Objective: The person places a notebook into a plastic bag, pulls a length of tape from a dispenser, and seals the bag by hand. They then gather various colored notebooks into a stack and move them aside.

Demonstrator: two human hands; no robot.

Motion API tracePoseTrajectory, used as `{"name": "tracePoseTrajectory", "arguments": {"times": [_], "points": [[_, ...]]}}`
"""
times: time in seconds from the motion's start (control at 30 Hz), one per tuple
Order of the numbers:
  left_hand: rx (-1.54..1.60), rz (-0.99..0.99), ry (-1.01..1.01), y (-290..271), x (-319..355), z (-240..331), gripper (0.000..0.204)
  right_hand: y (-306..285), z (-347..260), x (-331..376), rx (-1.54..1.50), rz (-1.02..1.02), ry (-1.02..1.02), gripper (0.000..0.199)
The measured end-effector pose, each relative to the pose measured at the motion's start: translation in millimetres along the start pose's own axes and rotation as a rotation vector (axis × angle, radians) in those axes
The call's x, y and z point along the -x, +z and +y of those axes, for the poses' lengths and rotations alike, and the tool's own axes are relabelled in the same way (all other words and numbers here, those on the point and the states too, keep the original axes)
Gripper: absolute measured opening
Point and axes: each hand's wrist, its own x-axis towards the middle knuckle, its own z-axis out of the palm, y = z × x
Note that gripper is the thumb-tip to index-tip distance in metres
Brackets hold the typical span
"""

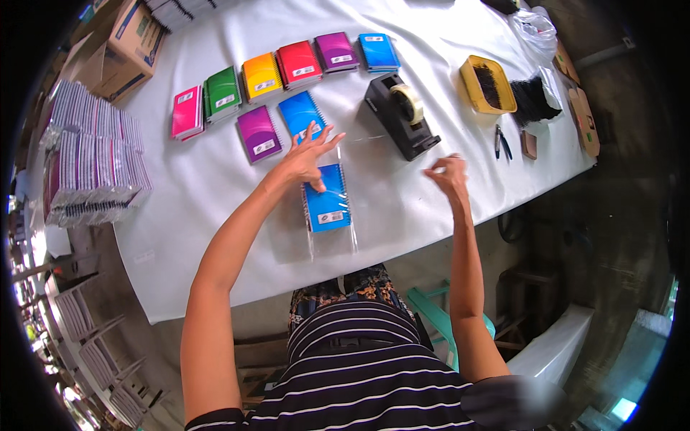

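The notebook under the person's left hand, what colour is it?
Blue, with a small white label. The notebook lies inside a clear plastic sleeve under the left hand, seen from the head camera.

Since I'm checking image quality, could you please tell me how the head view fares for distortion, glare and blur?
Head view: fisheye bends the white table's edges and leaves a black rim; daylight is even, with soft shadows; glare glints on the clear sleeve round the blue notebook; the right hand is slightly motion-blurred, the left hand sharper; the lower right corner is smeared.

Both bare forearms reach up from the lower edge, the left hand (307, 154) flat with fingers spread wide, the right hand (447, 174) raised, fingers loosely curled and pinched together.
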Motion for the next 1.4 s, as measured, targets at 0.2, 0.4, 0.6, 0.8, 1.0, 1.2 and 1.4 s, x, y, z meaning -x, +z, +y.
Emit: {"name": "tracePoseTrajectory", "arguments": {"times": [0.2,0.4,0.6,0.8,1.0,1.2,1.4], "points": [[-0.061,0.034,-0.035,7.5,-5.7,8.2,0.132,54.8,-166.7,18.9,-0.355,-0.648,-0.177,0.037],[-0.019,0.040,-0.023,12.5,-6.7,0.6,0.130,83.6,-194.6,25.1,0.158,-0.320,-0.155,0.033],[-0.045,0.007,-0.024,8.7,-5.2,5.1,0.130,74.8,-198.5,18.3,0.346,-0.408,-0.221,0.044],[0.276,0.455,-0.110,11.7,38.8,-8.3,0.106,79.5,-156.2,16.3,0.118,-0.448,-0.137,0.072],[0.081,0.366,-0.341,84.7,91.5,-7.9,0.065,111.3,-130.6,31.5,-0.420,-0.410,-0.078,0.099],[1.051,0.478,-0.081,75.8,125.9,32.8,0.066,80.8,-138.6,75.3,-1.148,-0.421,-0.001,0.114],[1.062,0.700,0.068,86.7,126.0,42.4,0.104,85.9,-127.3,77.4,-0.915,-0.139,-0.492,0.099]]}}
